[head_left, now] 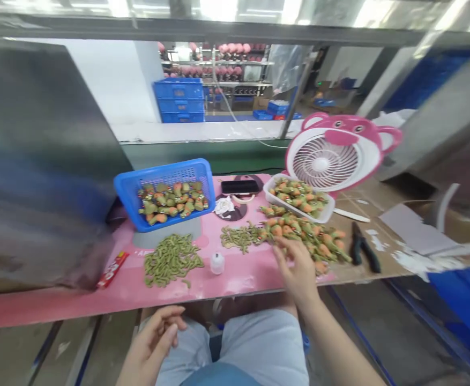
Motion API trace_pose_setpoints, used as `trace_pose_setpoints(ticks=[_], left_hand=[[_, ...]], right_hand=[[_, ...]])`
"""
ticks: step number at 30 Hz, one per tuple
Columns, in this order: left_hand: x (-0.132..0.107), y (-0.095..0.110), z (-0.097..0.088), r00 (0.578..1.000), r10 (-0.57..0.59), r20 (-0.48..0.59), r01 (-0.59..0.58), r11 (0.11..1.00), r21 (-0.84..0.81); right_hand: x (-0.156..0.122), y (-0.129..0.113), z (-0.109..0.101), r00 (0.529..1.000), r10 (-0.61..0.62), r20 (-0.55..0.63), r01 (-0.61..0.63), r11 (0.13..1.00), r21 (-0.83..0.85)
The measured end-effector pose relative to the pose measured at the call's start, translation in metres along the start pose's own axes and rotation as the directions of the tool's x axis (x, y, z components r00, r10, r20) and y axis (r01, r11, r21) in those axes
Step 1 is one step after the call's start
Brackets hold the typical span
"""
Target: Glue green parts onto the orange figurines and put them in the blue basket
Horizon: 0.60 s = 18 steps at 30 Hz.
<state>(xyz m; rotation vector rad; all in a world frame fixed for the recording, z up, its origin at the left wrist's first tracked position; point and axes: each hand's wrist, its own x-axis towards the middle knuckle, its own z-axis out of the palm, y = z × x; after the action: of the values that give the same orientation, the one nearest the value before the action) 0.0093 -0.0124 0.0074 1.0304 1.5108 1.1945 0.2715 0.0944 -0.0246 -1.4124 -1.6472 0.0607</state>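
Observation:
My right hand reaches to the left edge of a pile of small orange and green figure-like pieces. Its thumb and fingertips are apart and close to the nearest pieces; nothing shows clearly between them. Over my lap, below the table edge, my left hand is loosely curled with the thumb apart, and seems to hold nothing. Small curved green pieces lie heaped at the left, with a smaller heap of green pieces beside the orange pile. A small white bottle stands between the heaps.
A blue basket and a white tub hold more orange and green pieces. Around them are a phone, crumpled tissue, a red packet, black-handled pliers and a pink bear-shaped fan. A grey panel rises at left.

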Motion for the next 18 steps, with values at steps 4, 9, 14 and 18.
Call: trace_pose_setpoints(ticks=[4, 9, 14, 18], left_hand=[[0.033, 0.007, -0.014, 0.987, 0.159, -0.003, -0.154, 0.963, 0.220], [0.100, 0.027, -0.017, 0.941, 0.313, 0.126, -0.317, 0.688, 0.653], [0.165, 0.039, 0.007, 0.912, 0.357, 0.202, -0.335, 0.362, 0.870], [0.188, 0.047, 0.026, 0.888, 0.383, 0.256, -0.325, 0.127, 0.937]], right_hand=[[-0.036, -0.050, 0.049, 0.986, -0.044, 0.158, 0.004, 0.970, 0.243], [-0.040, -0.066, 0.080, 0.970, -0.065, 0.233, -0.003, 0.960, 0.279], [-0.042, -0.050, 0.086, 0.968, -0.038, 0.247, -0.033, 0.960, 0.278], [-0.045, -0.049, 0.086, 0.970, -0.062, 0.233, 0.001, 0.967, 0.254]])
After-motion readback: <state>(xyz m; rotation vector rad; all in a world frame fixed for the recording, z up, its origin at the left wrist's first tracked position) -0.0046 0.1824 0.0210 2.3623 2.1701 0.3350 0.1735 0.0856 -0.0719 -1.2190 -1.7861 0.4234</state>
